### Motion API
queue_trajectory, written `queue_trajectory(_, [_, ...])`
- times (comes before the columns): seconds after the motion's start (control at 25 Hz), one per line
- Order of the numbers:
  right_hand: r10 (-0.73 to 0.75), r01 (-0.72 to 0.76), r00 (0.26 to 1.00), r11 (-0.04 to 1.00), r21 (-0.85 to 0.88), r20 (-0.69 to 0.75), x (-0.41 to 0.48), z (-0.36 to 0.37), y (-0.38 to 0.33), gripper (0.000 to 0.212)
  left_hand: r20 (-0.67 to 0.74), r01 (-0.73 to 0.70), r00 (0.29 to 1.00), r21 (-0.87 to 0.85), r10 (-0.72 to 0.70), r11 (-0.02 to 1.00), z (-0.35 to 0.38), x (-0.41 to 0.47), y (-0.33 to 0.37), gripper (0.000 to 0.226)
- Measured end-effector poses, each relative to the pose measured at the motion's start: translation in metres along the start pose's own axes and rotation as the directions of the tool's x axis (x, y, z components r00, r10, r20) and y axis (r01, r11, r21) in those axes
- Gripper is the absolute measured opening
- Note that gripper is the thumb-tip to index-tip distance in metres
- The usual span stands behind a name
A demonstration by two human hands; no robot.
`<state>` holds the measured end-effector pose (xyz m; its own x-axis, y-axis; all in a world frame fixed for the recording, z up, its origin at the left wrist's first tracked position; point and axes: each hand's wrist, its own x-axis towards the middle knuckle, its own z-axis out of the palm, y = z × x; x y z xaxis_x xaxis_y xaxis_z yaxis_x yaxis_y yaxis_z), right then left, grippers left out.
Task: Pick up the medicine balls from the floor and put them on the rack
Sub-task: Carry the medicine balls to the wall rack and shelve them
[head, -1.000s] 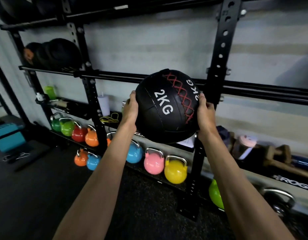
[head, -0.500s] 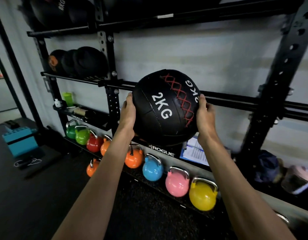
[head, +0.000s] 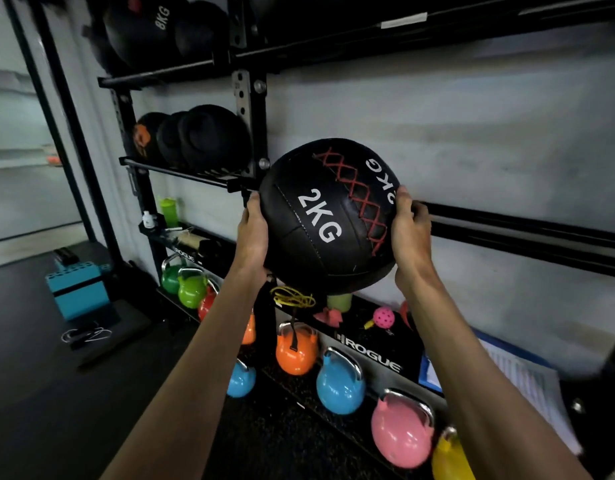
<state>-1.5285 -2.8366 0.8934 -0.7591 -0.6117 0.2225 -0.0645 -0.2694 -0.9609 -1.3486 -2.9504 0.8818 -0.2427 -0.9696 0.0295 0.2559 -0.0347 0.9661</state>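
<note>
Teal plastic, a stepped box (head: 77,289), sits on the dark floor at the far left. Just past it the black rack (head: 249,98) rises against the wall, with stored balls (head: 195,140) lying on its left-bay shelf. The left hand (head: 252,237) presses on the near-left side of the medicine ball (head: 328,216), fingers curled round its lower curve. That ball, black leather with red lacing and 2KG in white, is held in the air in front of the rack at about rail height, and does not appear to rest on anything. The right hand (head: 411,237) cups the opposite side, fingers wrapped over the upper right edge. Beyond it the paired rails (head: 524,225) run on to the right, and a pink kettlebell (head: 401,434) stands on the low tier beneath. This looks like the placing step: the ball is up off the floor but not yet on the rack. The next move likely calls for lifting it over the front rail and lowering it until it seats between the two bars. Both hands should let go only once it sits steady, since a round ball could roll off.
</note>
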Motion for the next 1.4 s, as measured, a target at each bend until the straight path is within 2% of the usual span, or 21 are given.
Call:
queue_trajectory(0.08, [-0.017,0.017,1.0,1.0,0.01,0.023,0.033,0.02,0.004,0.071,-0.03,-0.037,0.999,0.018,0.038,0.999,0.001,0.031,0.005,0.067])
queue_trajectory(0.2, [-0.051,0.049,0.997,0.999,0.02,0.057,0.081,0.051,0.01,0.056,-0.089,-0.094,0.991,0.038,0.097,0.995,0.003,0.08,0.013,0.082])
queue_trajectory(0.4, [-0.069,0.065,0.994,0.997,0.045,0.083,0.136,0.095,0.023,0.055,-0.115,-0.147,0.981,0.072,0.155,0.986,0.002,0.136,0.019,0.08])
queue_trajectory(0.6, [-0.067,0.065,0.997,0.996,0.059,0.039,0.187,0.142,0.04,0.06,-0.131,-0.191,0.97,0.093,0.203,0.977,-0.002,0.213,0.021,0.086])
queue_trajectory(0.72, [-0.106,0.106,0.994,0.992,0.064,0.0,0.216,0.174,0.047,0.065,-0.11,-0.194,0.973,0.105,0.205,0.975,-0.006,0.266,0.023,0.091])
queue_trajectory(0.88, [-0.179,0.181,0.982,0.983,0.024,-0.063,0.258,0.223,0.044,0.078,-0.033,-0.197,0.979,0.069,0.2,0.978,-0.013,0.339,0.043,0.086])
queue_trajectory(1.04, [-0.211,0.216,0.967,0.976,0.018,-0.14,0.299,0.26,0.044,0.061,0.072,-0.267,0.962,0.06,0.262,0.962,-0.011,0.406,0.061,0.083])
queue_trajectory(1.2, [-0.264,0.266,0.943,0.964,-0.018,-0.201,0.328,0.283,0.056,0.053,0.142,-0.251,0.96,0.069,0.24,0.965,-0.009,0.459,0.052,0.084])
queue_trajectory(1.32, [-0.248,0.24,0.948,0.969,-0.061,-0.2,0.348,0.29,0.081,0.057,0.143,-0.242,0.963,0.077,0.23,0.967,-0.008,0.485,0.031,0.081])
queue_trajectory(1.4, [-0.197,0.183,0.966,0.979,-0.093,-0.169,0.357,0.293,0.095,0.066,0.083,-0.324,0.946,0.164,0.315,0.932,-0.001,0.494,0.028,0.066])
